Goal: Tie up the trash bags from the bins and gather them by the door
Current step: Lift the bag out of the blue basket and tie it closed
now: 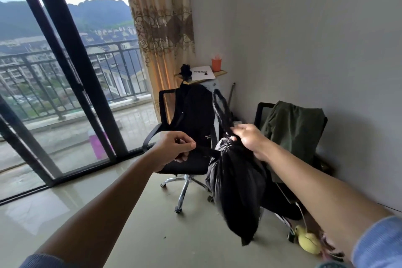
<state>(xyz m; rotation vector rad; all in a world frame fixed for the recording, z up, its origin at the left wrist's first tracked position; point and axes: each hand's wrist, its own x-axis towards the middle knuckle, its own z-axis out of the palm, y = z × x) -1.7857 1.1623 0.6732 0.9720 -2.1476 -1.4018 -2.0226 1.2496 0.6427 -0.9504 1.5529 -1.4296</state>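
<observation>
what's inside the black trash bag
Cannot be seen: the black trash bag is opaque, its neck gathered shut, with the left hand and right hand gripping its handles.

The seat of the black chair (187,165) was partly hidden by the left hand (174,148) and the trash bag (237,191). The second chair (263,113) was mostly covered by a green cloth (293,128). The print on the white paper (203,73) was too small to be read. The yellow toy (307,243) was blurred.
</observation>
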